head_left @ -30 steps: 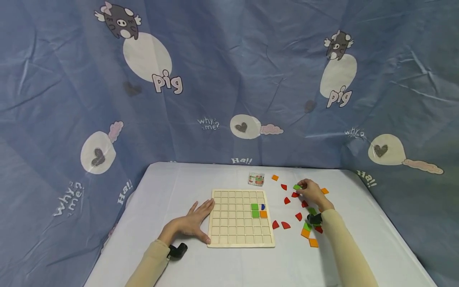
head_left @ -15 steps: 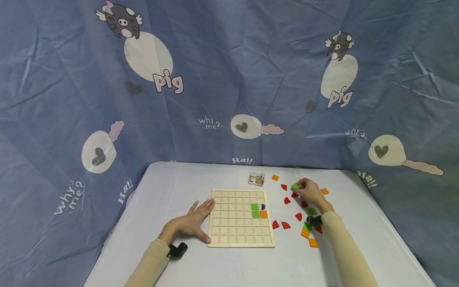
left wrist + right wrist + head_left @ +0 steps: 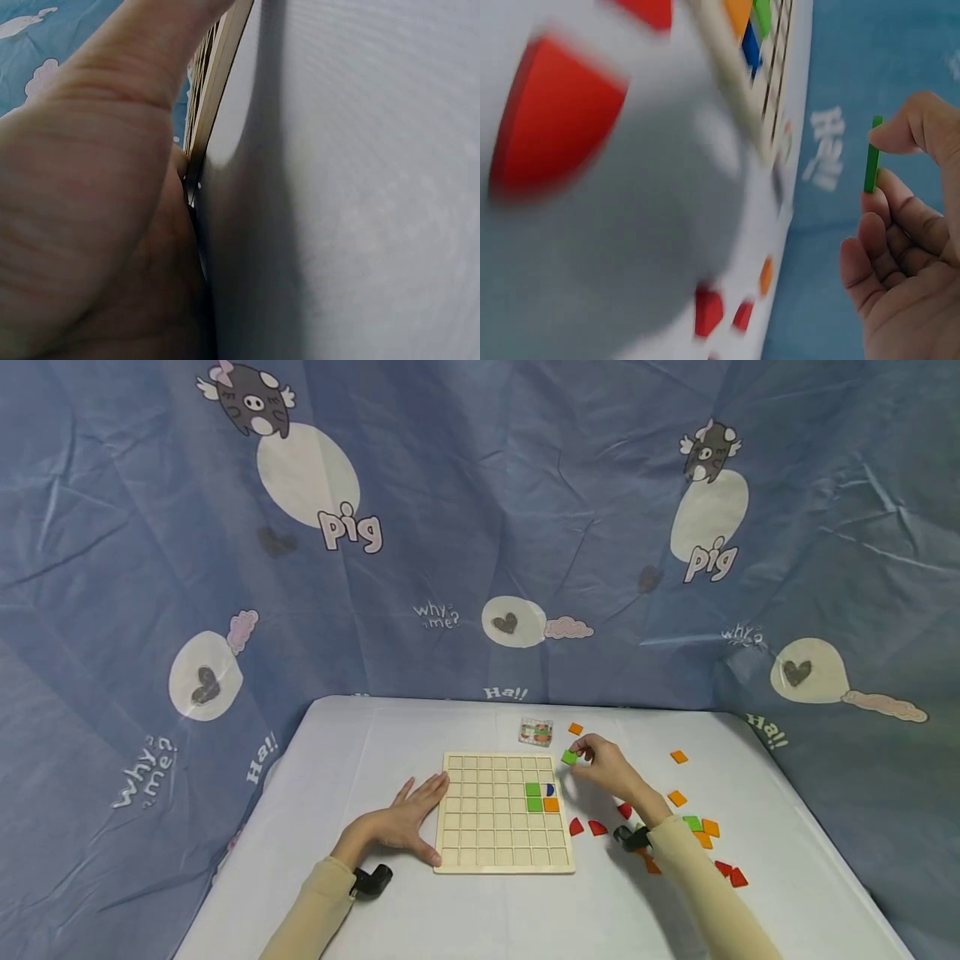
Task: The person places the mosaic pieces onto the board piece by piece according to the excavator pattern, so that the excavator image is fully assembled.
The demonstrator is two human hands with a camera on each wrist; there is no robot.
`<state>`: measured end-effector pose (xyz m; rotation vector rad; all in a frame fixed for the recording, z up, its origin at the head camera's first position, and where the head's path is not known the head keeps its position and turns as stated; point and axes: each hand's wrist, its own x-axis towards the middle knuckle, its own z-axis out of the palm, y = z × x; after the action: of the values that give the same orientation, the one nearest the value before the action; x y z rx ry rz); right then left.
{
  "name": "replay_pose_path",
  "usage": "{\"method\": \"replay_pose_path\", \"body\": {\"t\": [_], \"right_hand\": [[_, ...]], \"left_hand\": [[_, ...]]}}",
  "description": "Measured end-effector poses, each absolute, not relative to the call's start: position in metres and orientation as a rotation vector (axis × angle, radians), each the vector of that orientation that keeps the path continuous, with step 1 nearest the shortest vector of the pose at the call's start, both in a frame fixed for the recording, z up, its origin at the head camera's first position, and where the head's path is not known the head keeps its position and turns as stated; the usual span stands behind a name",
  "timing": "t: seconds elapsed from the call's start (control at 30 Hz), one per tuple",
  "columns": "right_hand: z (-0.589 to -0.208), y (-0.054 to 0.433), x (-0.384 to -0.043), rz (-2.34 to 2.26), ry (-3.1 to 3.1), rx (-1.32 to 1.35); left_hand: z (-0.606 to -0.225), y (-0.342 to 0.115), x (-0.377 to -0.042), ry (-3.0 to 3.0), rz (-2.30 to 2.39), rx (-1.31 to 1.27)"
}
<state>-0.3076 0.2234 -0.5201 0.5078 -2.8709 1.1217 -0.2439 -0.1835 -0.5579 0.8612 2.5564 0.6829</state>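
Observation:
A square wooden grid board (image 3: 495,839) lies on the white table. Green squares (image 3: 533,790), an orange square (image 3: 551,805) and a blue piece (image 3: 551,790) sit in cells toward its right side. My left hand (image 3: 401,822) rests with fingers spread against the board's left edge. Just past the board's upper right corner, my right hand (image 3: 607,768) pinches a green square tile (image 3: 569,757) between thumb and finger. In the right wrist view that green tile (image 3: 873,154) is seen edge-on, held above the table.
Red quarter-round pieces (image 3: 597,827) lie right of the board. Orange squares (image 3: 678,757), a green square (image 3: 692,823) and more red pieces (image 3: 738,877) are scattered farther right. A small printed card (image 3: 536,732) lies behind the board. A patterned blue cloth (image 3: 465,527) hangs behind the table.
My right hand has lifted the green tile and carried it left toward the board's upper right corner, uncovering pieces under the forearm. My left hand has stayed put.

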Motion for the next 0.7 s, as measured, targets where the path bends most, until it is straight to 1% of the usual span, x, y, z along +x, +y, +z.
{"method": "replay_pose_path", "body": {"t": [0.2, 0.37, 0.7], "right_hand": [[-0.519, 0.189, -0.288, 1.122, -2.873, 0.729], [-0.523, 0.164, -0.274, 1.019, -2.903, 0.941], [-0.536, 0.146, -0.272, 0.772, -2.921, 1.117]], "left_hand": [[-0.559, -0.183, -0.244, 2.553, 0.685, 0.873], [-0.559, -0.183, -0.246, 2.547, 0.679, 0.864], [-0.559, -0.182, -0.246, 2.545, 0.670, 0.840]]}}
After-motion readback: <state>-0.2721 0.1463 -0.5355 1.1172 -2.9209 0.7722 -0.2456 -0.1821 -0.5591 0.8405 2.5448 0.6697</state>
